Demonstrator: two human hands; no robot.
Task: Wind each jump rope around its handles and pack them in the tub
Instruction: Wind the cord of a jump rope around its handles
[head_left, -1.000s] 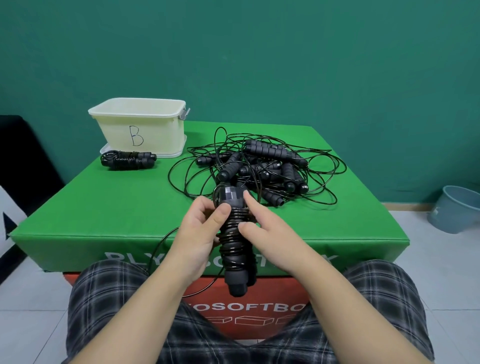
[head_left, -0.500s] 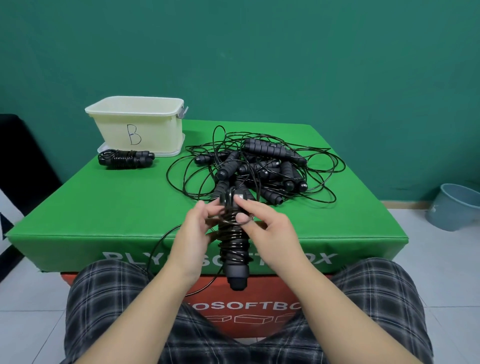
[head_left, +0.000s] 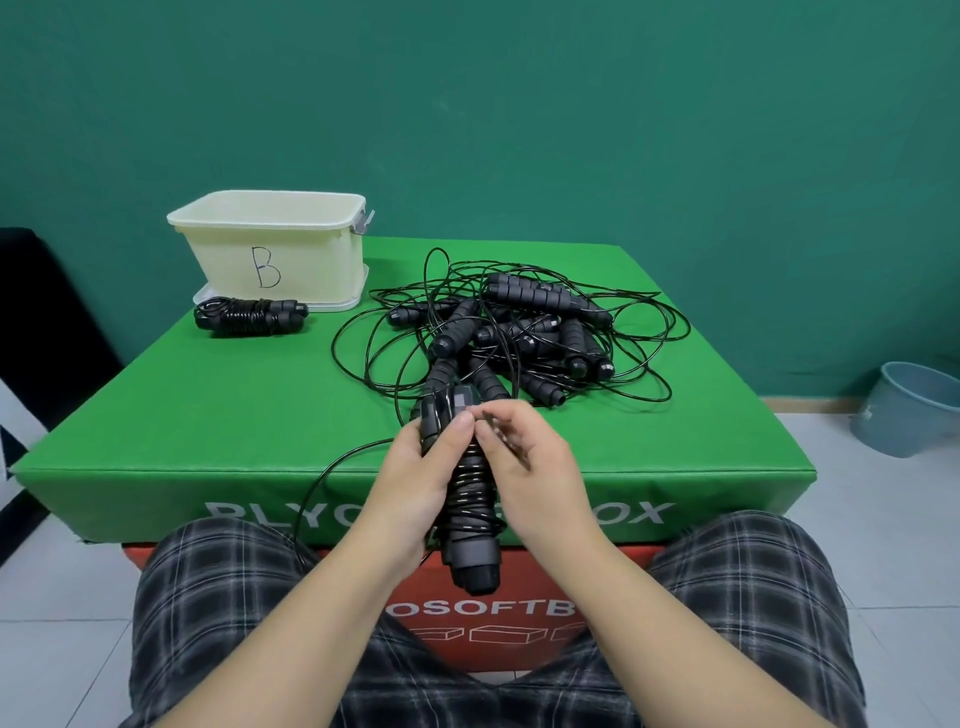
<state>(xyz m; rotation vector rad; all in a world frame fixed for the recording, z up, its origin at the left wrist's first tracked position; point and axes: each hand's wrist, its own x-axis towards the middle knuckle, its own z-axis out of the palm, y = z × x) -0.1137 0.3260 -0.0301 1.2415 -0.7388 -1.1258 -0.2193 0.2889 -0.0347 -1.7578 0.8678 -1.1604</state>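
1. While the left hand (head_left: 410, 488) grips the half-wound black jump rope bundle (head_left: 467, 499), right hand (head_left: 524, 467) pinching its cord, coils could slip (tail dangling).
2. The cream plastic tub (head_left: 270, 249) sits well apart.

The right hand (head_left: 524, 467) has left the wound bundle (head_left: 470, 499), its fingers (head_left: 491, 423) now pinching the cord (head_left: 506, 441) beside the left thumb; the left hand (head_left: 410, 483) grips higher.

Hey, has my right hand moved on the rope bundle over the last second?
Yes. The right hand has slid up the held rope bundle toward its far end, nearer the loose rope pile, and now pinches cord beside the left hand.
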